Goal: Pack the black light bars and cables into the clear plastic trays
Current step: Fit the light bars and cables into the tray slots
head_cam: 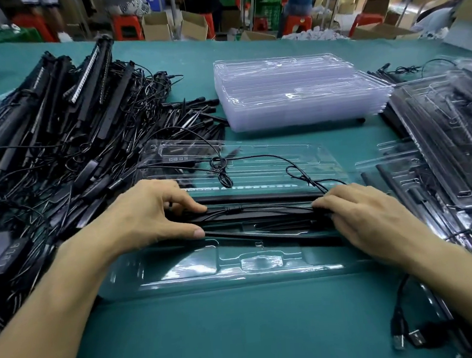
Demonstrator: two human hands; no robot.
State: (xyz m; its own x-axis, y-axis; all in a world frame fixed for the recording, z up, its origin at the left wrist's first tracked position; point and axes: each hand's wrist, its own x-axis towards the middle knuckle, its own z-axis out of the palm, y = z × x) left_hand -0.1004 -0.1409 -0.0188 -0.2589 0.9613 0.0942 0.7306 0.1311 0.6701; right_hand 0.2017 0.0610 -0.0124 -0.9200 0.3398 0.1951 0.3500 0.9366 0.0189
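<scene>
Left hand [152, 214] pinches the light bars [260, 213] at their 9 o'clock end, thumb under, fingers on top. Right hand [366, 213] curls over the 3 o'clock end, thumb hidden, probably gripping. Bars lie in the tray [237, 267], dead centre. Likely light, stiff, slick: hold by the ends. Cable [222, 168] at 12 is floppy and will snag.

Single head-worn wide-angle view, facing forward and down, close over the green table [242, 335].
</scene>
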